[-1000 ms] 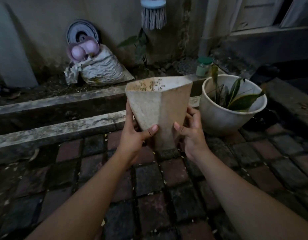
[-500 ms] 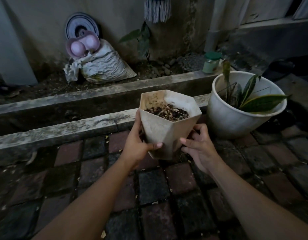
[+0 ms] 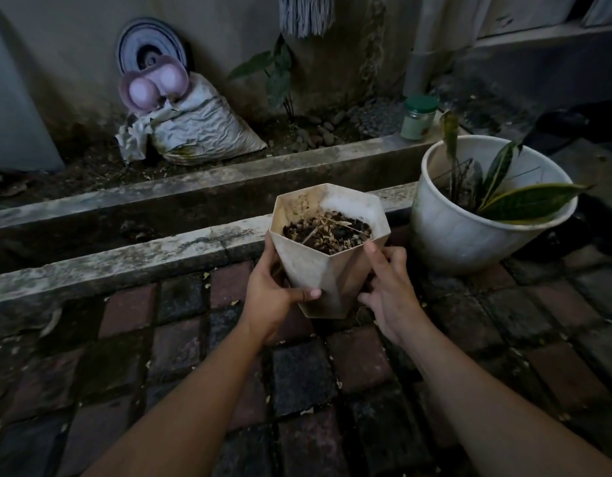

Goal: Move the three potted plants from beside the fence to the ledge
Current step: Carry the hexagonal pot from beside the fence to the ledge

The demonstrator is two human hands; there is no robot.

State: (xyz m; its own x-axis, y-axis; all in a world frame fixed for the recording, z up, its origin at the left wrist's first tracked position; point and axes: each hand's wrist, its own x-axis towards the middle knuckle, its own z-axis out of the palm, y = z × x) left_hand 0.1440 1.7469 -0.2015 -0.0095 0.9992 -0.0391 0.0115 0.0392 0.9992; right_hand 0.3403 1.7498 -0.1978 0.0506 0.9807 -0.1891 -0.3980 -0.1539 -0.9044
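A faceted beige pot (image 3: 323, 273) with dark soil and dry twigs stands on the brick paving right in front of the concrete ledge (image 3: 132, 256). My left hand (image 3: 275, 297) grips its left side, thumb across the front. My right hand (image 3: 389, 290) rests against its right side with the fingers spread and loose. To the right stands a round white pot (image 3: 459, 235) holding a striped-leaf plant, also on the bricks beside the ledge.
Behind the ledge runs a gutter and a second concrete curb (image 3: 229, 173). Beyond it lie a crumpled white sack (image 3: 198, 132), pink shells, a round disc, a green-lidded jar (image 3: 418, 117) and a small leafy plant (image 3: 277, 77) by the wall.
The beige pot came down from chest height to the bricks by the ledge and now stands upright. My right hand's fingers have loosened from it.
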